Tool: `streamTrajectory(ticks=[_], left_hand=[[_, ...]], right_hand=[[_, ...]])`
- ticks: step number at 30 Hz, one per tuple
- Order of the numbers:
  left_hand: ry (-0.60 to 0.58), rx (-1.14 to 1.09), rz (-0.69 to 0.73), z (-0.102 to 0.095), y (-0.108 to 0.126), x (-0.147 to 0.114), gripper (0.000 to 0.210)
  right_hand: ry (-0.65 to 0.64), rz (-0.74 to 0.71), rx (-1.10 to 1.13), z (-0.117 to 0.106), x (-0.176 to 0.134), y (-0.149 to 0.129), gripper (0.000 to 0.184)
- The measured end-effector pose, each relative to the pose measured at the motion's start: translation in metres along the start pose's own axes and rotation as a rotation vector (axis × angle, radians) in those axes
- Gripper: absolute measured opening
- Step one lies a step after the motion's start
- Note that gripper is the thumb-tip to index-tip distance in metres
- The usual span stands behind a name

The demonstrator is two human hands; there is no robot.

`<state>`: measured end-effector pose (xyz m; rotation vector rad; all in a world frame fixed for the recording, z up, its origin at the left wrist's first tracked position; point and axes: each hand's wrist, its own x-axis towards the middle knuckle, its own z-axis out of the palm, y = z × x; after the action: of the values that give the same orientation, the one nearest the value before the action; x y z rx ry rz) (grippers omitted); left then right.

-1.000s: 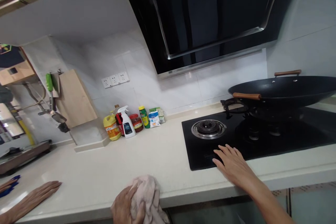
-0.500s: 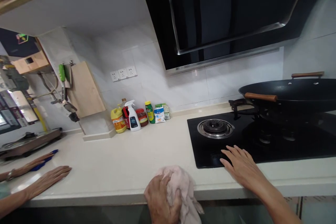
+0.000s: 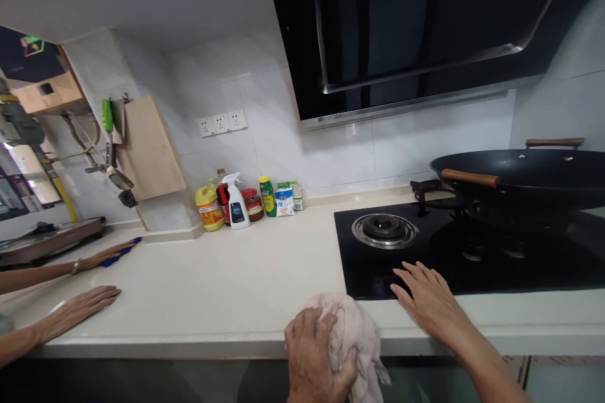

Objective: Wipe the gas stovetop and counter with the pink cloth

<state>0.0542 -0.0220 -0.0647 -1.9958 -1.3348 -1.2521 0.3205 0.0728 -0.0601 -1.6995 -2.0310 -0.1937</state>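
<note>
Pink cloth [image 3: 358,330] has slid rightward along the countertop [image 3: 236,277] edge toward the gas hob [image 3: 362,271], gripped by the curled left hand [image 3: 309,349]; the right hand [image 3: 428,299] lies spread at the hob's front. Beyond stand a wok [image 3: 520,173] and spray bottle [image 3: 237,206]; leftward, a co-worker's hand [image 3: 104,256] covers a blue cloth [image 3: 112,261].

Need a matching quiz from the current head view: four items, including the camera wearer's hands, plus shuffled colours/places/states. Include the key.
1. Wearer's left hand
2. Wearer's right hand
3. Wok
4. Spray bottle

A. White, upright on the counter
B. Holding nothing, at the front edge of the stove
C. Black, with wooden handles
D. Gripping a pale pink cloth

Pairs: 1-D, 2-B, 3-C, 4-A
</note>
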Motion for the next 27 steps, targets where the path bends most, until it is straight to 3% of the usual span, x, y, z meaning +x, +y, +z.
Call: streamTrajectory(ticks=[6,12,21,27], left_hand=[[-0.106,0.072,0.087,-0.010,-0.018,-0.001,0.044],[-0.095,0.129,0.072,-0.027,-0.046,-0.002,0.040],[-0.124,0.154,-0.138,-0.059,-0.103,-0.002,0.035],[-0.289,0.067,-0.350,-0.076,-0.106,0.018,0.037]], right_hand=[[-0.033,0.012,-0.001,-0.008,0.000,-0.005,0.055],[-0.031,0.022,0.047,-0.011,0.001,-0.006,0.056],[-0.037,0.020,0.062,-0.014,0.000,-0.007,0.057],[-0.042,0.024,0.048,-0.012,0.001,-0.007,0.056]])
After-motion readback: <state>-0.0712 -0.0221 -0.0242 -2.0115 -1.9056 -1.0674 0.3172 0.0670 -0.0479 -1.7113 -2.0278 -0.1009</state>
